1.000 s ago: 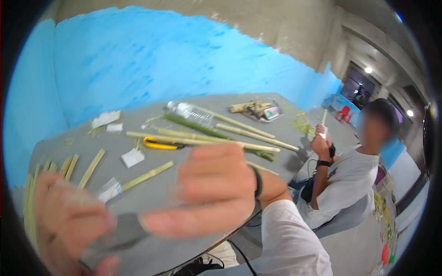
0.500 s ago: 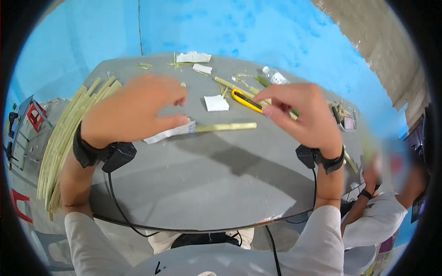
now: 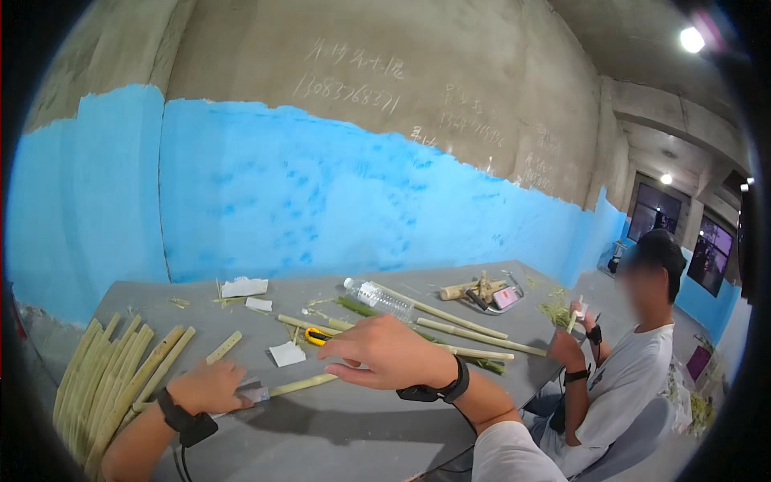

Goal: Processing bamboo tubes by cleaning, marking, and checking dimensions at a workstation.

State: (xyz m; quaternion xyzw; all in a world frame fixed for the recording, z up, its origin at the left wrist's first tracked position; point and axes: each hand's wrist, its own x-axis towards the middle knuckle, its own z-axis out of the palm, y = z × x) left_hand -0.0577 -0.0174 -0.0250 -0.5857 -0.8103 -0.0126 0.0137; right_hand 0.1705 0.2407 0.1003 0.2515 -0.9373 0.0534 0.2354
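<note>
A pale green stalk (image 3: 303, 386) lies on the table, its left end wrapped in white paper (image 3: 258, 394). My left hand (image 3: 207, 388) is at the wrapped end, fingers curled around the paper. My right hand (image 3: 381, 351) hovers over the stalk's right end, thumb and fingers apart with nothing between them. Just beyond its fingertips lies a yellow and black utility knife (image 3: 316, 336), partly hidden by that hand. A white paper square (image 3: 287, 354) rests left of the knife.
A stack of long stalks (image 3: 120, 377) covers the table's left side. Farther back are a clear plastic bottle (image 3: 381, 297), more stalks (image 3: 466, 331), paper scraps (image 3: 243, 287) and a tray (image 3: 507, 299) with offcuts. At right, a seated person (image 3: 618, 377) holds a stalk piece.
The view has tilted up and turned right, bringing in the wall and more of the co-worker. My left hand has come down onto the paper wrap. My right hand remains near the knife.
</note>
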